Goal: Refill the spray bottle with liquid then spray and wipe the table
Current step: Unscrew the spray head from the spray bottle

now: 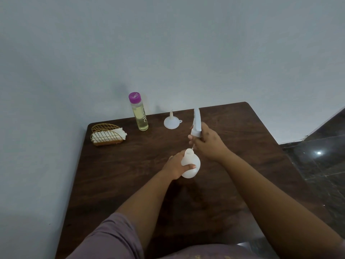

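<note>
My left hand (175, 168) grips a round white spray bottle body (192, 164) standing on the dark wooden table (130, 174). My right hand (207, 142) holds the white spray head (197, 123) lifted just above the bottle's open neck, with its thin dip tube still reaching into the neck. A clear bottle of pale yellow liquid (141, 117) with a purple cap stands at the back of the table. A white funnel (170, 121) rests upside down to its right.
A gold wire holder with white napkins (106, 135) sits at the table's back left corner. A pale wall runs behind and along the left side. Dark glossy floor (317, 161) shows to the right of the table.
</note>
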Demonstrator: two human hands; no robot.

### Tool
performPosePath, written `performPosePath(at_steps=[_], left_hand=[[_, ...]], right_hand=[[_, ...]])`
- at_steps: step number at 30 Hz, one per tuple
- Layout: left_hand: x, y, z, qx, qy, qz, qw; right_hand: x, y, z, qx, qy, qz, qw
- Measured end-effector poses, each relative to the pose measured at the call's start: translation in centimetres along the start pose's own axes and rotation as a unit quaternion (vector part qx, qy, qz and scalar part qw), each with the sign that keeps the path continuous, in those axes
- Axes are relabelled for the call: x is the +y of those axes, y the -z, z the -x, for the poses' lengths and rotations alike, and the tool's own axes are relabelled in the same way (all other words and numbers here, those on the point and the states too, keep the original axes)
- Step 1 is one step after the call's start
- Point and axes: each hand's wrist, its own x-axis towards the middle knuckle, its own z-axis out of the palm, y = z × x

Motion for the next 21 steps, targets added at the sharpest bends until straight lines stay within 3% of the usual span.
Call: performPosePath(at_steps=[4, 12, 15, 21], left_hand=[[0.3, -0.1, 0.2, 0.002, 0.009, 0.003, 1.0], [0.6, -0.1, 0.5, 0.018, 0.013, -0.016, 1.0], [0.8, 0.0, 0.7, 0.022, 0.015, -0.012, 1.0], [1.0, 0.0, 1.0, 0.026, 0.02, -0.004, 0.999]], right_hand=[[-1.6, 1.5, 0.0, 0.028, 0.022, -0.022, 0.999], [-3.6, 4.1, 1.4, 0.055, 0.16, 0.109, 0.98], [-4.2, 4.5, 2.0, 0.049, 0.195, 0.13, 0.971], [-4.8, 4.9, 3.8, 0.111, 0.239, 0.129, 0.956]])
